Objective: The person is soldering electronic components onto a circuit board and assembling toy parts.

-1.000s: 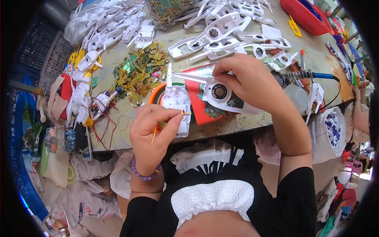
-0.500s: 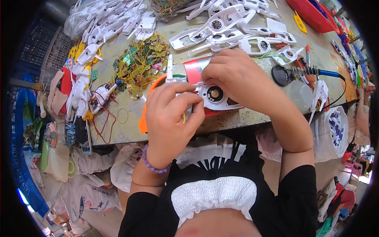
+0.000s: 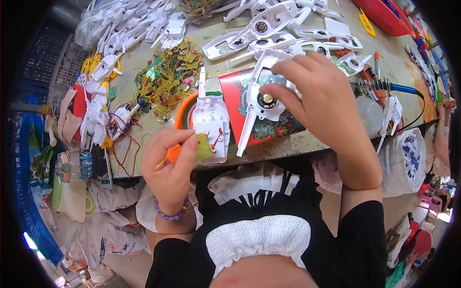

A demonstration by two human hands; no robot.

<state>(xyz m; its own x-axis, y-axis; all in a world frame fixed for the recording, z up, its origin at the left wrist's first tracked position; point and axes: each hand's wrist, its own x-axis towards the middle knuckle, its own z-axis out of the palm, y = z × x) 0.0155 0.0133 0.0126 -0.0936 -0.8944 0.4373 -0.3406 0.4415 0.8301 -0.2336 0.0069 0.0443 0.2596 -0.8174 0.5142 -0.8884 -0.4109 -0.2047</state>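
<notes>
A small green circuit board [image 3: 205, 148] is pinched between thumb and fingertips of my left hand [image 3: 168, 165]. A thin yellow wire sticks out beside those fingers. Just beyond the board lies a white plastic housing [image 3: 211, 113] with a long stem, a boxy part and short red wires, partly over an orange ring [image 3: 185, 108]. My right hand [image 3: 314, 93] curls over the edge of a second white housing [image 3: 249, 115], its thumb near the round black speaker [image 3: 267, 99]. This housing slants above a red patterned sheet [image 3: 233, 98], stem toward me; the fingers hide part of it.
Circuit boards with yellow wires [image 3: 168, 79] are heaped at left centre. White housings [image 3: 261, 29] pile along the back. A soldering iron [image 3: 401, 88] rests in a coiled holder at right. A red basin [image 3: 384, 19] stands far right; plastic bags hang below the table edge.
My hands have moved apart, the left one toward me with the circuit board now showing. The speaker housing has turned so its stem points toward me. The other housing is now uncovered.
</notes>
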